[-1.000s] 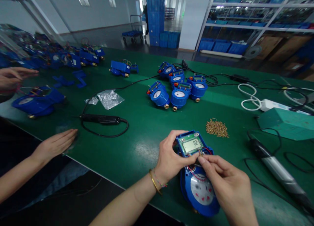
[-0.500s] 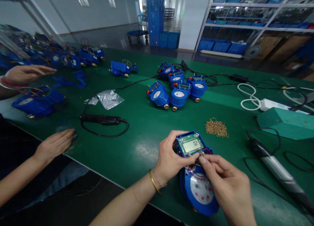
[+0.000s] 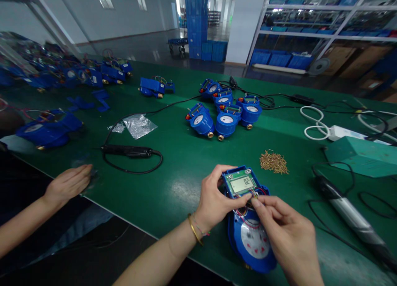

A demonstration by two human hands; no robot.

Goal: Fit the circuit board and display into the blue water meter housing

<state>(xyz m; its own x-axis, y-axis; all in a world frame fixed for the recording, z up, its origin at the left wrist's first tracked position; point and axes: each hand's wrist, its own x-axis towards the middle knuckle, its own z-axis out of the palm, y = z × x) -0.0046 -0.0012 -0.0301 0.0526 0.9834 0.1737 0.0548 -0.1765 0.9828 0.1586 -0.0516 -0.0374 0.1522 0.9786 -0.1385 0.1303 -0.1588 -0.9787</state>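
A blue water meter lies on the green table in front of me, its electronics housing uncovered. Inside the housing, a circuit board with a small display faces up. My left hand grips the left side of this housing, thumb laid over its lower edge. Thin coloured wires run out below the display, and my right hand pinches at them with thumb and forefinger. The fingertips of both hands nearly meet there, partly hiding the wire ends. Red marks show on the meter's round dial.
Several blue meters stand beyond my hands. A pile of small brass-coloured screws lies to the right, near a silver-and-black electric screwdriver and a green box. Leftward are a black screwdriver, a plastic bag and a co-worker's hand.
At far left, the co-worker's raised hand has dropped away from above the blue meter. The background trolley has shifted right, behind the blue crates. My own hands hardly moved.
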